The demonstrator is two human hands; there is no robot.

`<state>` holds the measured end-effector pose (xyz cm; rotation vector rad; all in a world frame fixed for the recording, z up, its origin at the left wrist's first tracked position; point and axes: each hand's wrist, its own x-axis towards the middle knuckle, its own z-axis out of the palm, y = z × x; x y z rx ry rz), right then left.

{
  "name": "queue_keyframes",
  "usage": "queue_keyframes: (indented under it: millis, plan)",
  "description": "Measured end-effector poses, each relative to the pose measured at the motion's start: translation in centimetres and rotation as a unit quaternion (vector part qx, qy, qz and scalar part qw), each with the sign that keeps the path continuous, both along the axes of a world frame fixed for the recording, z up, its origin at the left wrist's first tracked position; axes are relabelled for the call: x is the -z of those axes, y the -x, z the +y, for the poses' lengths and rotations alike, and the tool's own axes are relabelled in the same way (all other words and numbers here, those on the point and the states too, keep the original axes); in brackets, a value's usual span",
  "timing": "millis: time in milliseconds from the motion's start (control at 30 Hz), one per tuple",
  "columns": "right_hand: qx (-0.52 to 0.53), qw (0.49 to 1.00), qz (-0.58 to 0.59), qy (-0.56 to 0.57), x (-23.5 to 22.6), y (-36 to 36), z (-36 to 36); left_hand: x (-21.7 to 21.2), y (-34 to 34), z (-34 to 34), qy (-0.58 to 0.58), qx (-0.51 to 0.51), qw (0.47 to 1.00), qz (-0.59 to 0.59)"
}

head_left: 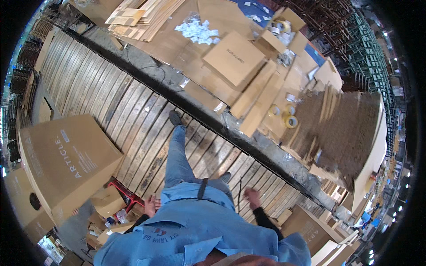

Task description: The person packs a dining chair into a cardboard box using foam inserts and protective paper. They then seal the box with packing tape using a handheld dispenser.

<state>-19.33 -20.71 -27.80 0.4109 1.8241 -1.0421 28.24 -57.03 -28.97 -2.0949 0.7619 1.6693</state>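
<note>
My left hand [151, 206] hangs low beside my body, fingers apart and holding nothing. It is nearest to a red metal frame [128, 193] and an open carton [108, 201]. On the other side, my right hand [253, 198] is held out over the slatted floor, its fingers loosely bent and a little blurred, with nothing visible in it. A thin dark strip [240, 195] shows just left of that hand, apart from it. My legs are in mid-stride, one shoe [175, 118] well ahead of the other.
A large brown carton [71, 155] stands at left, near another person's grey sleeve [79, 228]. Along the right runs a cardboard-covered bench [186, 57] with a flat box [234, 57], tape rolls [290, 121] and stacked cardboard [341, 128]. Another carton [308, 228] stands behind my right arm.
</note>
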Motion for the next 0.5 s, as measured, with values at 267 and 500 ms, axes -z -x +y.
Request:
queue_keyframes:
  millis: [267, 500]
  plan:
    - [0.067, 0.984, 0.096, 0.137, -1.2, 19.7, -44.2, 11.7, 10.9, -30.5, 0.315, 0.003, 0.944, 0.095]
    - [-0.138, 0.951, 0.236, 0.144, 10.3, 32.2, -70.4, 0.0, 32.7, -48.9, 0.297, -0.001, 0.931, 0.210]
